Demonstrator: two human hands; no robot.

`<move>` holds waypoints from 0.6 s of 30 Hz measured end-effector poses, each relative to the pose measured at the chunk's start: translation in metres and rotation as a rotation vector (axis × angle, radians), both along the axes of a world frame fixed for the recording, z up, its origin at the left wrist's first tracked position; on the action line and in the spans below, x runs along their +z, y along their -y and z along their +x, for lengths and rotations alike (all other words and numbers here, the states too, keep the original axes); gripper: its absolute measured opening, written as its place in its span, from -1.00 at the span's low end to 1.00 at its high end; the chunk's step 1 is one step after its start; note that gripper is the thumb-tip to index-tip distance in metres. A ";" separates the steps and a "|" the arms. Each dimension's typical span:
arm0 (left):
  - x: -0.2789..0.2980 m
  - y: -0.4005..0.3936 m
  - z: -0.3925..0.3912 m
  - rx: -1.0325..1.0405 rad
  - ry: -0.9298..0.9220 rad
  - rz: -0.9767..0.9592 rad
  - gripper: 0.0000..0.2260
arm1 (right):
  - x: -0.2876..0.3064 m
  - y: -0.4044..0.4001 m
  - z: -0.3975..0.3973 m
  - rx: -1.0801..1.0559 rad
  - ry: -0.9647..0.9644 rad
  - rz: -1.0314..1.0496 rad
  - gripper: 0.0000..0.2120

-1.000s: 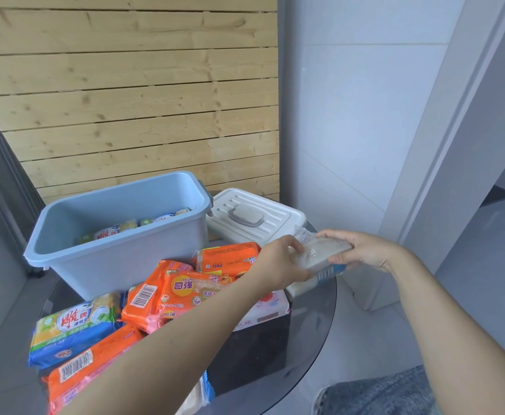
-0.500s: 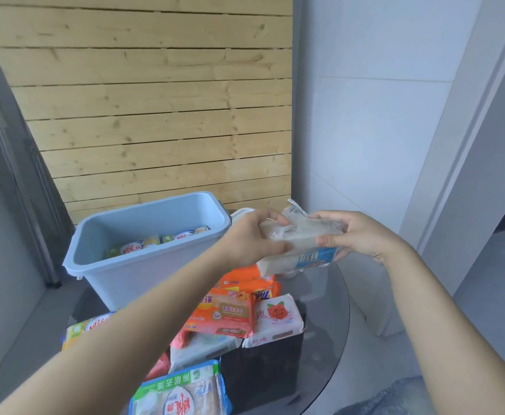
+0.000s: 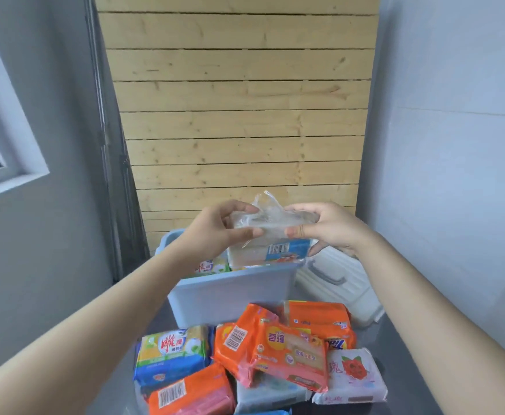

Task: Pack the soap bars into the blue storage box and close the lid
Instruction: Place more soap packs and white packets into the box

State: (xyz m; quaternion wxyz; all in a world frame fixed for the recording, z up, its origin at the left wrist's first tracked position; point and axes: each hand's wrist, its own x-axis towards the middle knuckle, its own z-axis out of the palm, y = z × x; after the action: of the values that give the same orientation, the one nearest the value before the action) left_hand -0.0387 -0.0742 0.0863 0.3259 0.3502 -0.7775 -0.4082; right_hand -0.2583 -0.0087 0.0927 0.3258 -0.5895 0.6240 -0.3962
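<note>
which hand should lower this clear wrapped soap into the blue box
Left, probably. Both hands hold the clear-wrapped soap, but the left hand is over the blue box opening, while the right hand sits toward the white lid side.

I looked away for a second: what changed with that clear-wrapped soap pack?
Both hands, left hand and right hand, carried the clear-wrapped soap pack from beside the round table to above the open blue plastic storage box. Same two-handed grip; the white lid is off, and the orange soap packs are unpacked.
</note>
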 end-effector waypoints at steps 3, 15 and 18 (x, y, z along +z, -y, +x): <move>-0.005 0.019 0.014 0.009 -0.006 0.027 -0.72 | 0.004 0.026 0.014 0.044 -0.032 0.032 -0.41; -0.068 0.082 0.019 -0.125 0.406 0.152 -0.74 | -0.035 0.100 0.028 0.191 -0.636 0.396 -0.40; -0.075 0.088 0.013 -0.147 0.558 0.112 -0.77 | -0.037 0.110 0.037 0.243 -0.781 0.521 -0.47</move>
State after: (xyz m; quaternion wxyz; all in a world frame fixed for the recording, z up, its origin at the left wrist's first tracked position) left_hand -0.0257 -0.1626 0.0114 0.0491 0.4094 -0.8365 -0.3609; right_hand -0.2215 -0.1189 0.0553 0.2479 -0.6616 0.7046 0.0654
